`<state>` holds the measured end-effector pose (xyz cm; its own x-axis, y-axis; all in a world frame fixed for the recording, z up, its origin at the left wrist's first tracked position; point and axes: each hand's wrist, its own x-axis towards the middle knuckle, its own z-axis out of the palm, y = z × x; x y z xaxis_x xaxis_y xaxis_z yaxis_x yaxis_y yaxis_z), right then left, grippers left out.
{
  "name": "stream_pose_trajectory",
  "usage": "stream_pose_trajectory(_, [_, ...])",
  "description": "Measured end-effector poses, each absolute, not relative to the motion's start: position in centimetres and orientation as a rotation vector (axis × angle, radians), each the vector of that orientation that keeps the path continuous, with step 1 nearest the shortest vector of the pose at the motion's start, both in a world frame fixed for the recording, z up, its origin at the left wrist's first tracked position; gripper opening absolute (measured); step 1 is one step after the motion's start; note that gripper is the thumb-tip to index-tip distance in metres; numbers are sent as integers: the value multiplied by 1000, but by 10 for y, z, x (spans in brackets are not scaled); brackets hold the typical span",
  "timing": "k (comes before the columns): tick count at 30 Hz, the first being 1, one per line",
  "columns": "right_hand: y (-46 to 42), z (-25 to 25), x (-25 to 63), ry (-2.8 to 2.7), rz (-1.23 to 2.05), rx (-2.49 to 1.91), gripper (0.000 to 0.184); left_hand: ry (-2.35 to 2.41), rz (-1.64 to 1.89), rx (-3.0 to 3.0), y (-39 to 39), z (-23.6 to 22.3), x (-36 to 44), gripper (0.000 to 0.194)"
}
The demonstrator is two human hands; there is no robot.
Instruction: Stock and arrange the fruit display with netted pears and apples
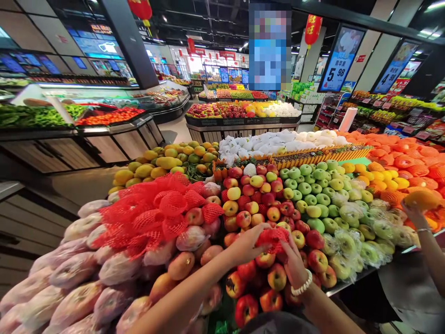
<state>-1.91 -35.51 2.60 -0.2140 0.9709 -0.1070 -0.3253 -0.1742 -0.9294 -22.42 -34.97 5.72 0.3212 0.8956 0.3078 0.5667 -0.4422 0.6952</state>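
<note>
My left hand (249, 242) and my right hand (294, 262), the right with a pale beaded bracelet, are closed on a red foam net sleeve (273, 237) from opposite sides. Whether a fruit sits inside it, I cannot tell. Just beneath and around my hands lie red-and-yellow apples (277, 277), loose and piled. To the left, a heap of loose red foam net sleeves (153, 208) rests on plastic-wrapped fruit (74, 269). Bare mangoes (181, 265) lie near my left forearm.
Green apples (306, 188), some bagged, fill the right side, with orange-netted fruit (413, 160) beyond. Another person's hand (413, 214) holds a netted fruit (422, 199) at the right edge. White-wrapped fruit (264, 141) and yellow mangoes (168, 163) lie farther back.
</note>
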Motion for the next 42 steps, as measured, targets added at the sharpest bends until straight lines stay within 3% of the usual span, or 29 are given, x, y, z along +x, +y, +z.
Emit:
stream_pose_trajectory(5, [-359, 59, -21, -1129, 1604, -878, 64, 1716, 1157, 1995, -328, 107, -300, 29])
stream_pose_trajectory(7, [-359, 60, -5, -1127, 1562, -943, 64, 2315, 1325, 1700, -319, 130, -361, 24])
stream_pose_trajectory(9, [-358, 55, 16, -1107, 1514, -1032, 62, 2640, 1378, 1403, -317, 149, -421, 38])
stream_pose_trajectory(12, [-352, 46, 48, -1065, 1413, -1138, 62, 2916, 1167, 954, -326, 160, -485, 53])
stream_pose_trajectory(16, [-324, 37, 71, -1101, 1317, -1152, 64, 2871, 807, 865, -339, 147, -514, 46])
stream_pose_trajectory(22, [-227, 47, 45, -1693, 898, -1338, 51, 2983, 372, 815, -341, 136, -499, 76])
stream_pose_trajectory(25, [-177, 54, 19, -2022, 633, -1629, 46, 2960, 388, 804, -346, 135, -488, 87])
stream_pose_trajectory(28, [-151, 50, 4, -2137, 643, -1714, 49, 3009, 443, 982, -354, 125, -474, 90])
stream_pose_trajectory(32, [-148, 35, 5, -2256, 680, -1705, 55, 3031, 657, 1606, -351, 99, -438, 79])
stream_pose_trajectory(35, [-148, 29, 18, -2276, 692, -1686, 49, 2634, 824, 2090, -326, 77, -392, 60])
stream_pose_trajectory(39, [-135, 30, 41, -2231, 717, -1720, 49, 2049, 812, 2168, -272, 48, -313, 31])
stream_pose_trajectory(42, [-125, 34, 53, -2212, 742, -1728, 53, 1906, 754, 2157, -229, 27, -258, 25])
